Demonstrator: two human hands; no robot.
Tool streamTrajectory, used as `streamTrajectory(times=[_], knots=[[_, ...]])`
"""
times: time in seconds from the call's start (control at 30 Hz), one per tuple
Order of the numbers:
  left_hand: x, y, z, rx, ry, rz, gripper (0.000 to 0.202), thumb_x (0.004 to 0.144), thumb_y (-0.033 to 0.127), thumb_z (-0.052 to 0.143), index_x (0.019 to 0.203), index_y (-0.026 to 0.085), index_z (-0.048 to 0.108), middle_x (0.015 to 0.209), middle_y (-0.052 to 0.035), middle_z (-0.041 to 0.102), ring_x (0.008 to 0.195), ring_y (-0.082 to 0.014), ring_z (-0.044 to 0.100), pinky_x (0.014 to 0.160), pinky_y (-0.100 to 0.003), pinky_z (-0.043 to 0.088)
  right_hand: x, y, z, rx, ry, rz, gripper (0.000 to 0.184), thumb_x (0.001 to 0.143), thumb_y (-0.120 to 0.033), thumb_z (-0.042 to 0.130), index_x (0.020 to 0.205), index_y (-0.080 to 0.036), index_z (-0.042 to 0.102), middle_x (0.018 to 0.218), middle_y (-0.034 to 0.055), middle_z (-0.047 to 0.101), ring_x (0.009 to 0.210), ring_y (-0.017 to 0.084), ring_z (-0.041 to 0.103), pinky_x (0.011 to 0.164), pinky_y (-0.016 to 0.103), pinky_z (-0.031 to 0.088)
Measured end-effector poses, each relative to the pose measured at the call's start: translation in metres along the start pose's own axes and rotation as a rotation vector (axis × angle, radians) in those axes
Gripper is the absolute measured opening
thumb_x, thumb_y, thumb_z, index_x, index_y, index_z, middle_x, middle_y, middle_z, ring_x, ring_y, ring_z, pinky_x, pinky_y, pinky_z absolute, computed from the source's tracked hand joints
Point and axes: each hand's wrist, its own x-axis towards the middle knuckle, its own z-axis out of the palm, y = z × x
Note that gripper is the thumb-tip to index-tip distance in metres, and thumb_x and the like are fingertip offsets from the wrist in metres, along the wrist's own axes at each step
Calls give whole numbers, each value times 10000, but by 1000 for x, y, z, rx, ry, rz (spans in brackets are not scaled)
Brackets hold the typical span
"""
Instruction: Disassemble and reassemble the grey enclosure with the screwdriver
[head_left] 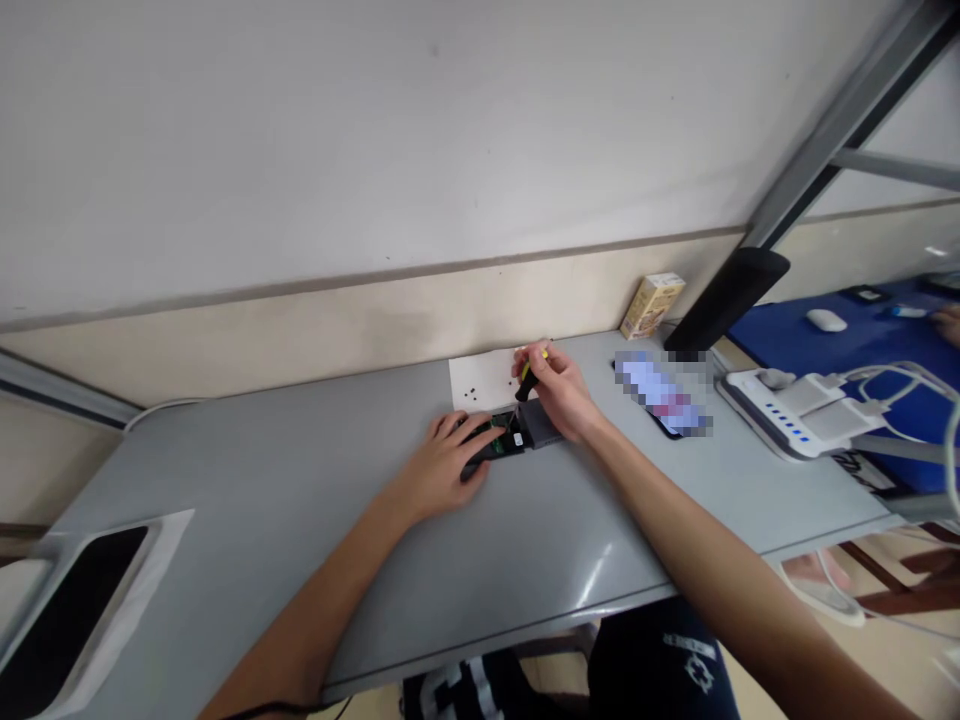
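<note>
In the middle of the frame, our left hand [452, 468] is partly spread over the black case [512, 447], holding it down. Our right hand [561, 392] is curled round the screwdriver [526, 384], which points down at the case's open part. We seem to be working on the inside. The next move calls for steady hands. Tiny dark bits [470, 394], maybe screws, lie on white paper [481, 372] just above.
</note>
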Motion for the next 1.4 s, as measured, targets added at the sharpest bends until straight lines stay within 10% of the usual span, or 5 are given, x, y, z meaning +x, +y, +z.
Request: streamTrajectory(times=[0.23, 0.63, 1.4], knots=[[-1, 0, -1, 11, -10, -4, 507, 961, 212, 535, 1463, 287, 528, 1509, -68, 520, 1331, -316, 450, 1125, -545, 387, 1, -10, -18, -590, -10, -65, 410, 908, -620, 598, 831, -217, 614, 768, 1, 608, 724, 163, 533, 702, 303, 406], [-6, -5, 2, -16, 60, -13, 454, 1029, 276, 504, 1481, 289, 526, 1592, -92, 436, 1448, -326, 397, 1169, -564, 378, 11, -3, -33, -588, 350, -73, 507, 911, -702, 524, 759, -221, 577, 679, -4, 580, 691, 170, 509, 692, 306, 406], [-3, -18, 13, -154, 564, -256, 163, 956, 338, 680, 1083, 250, 731, 1109, -45, 692, 1037, -199, 660, 964, -404, 530, -4, 3, -2, -300, 200, 121, 531, 869, -737, 550, 736, -224, 587, 771, 22, 588, 703, 169, 558, 593, 266, 448]])
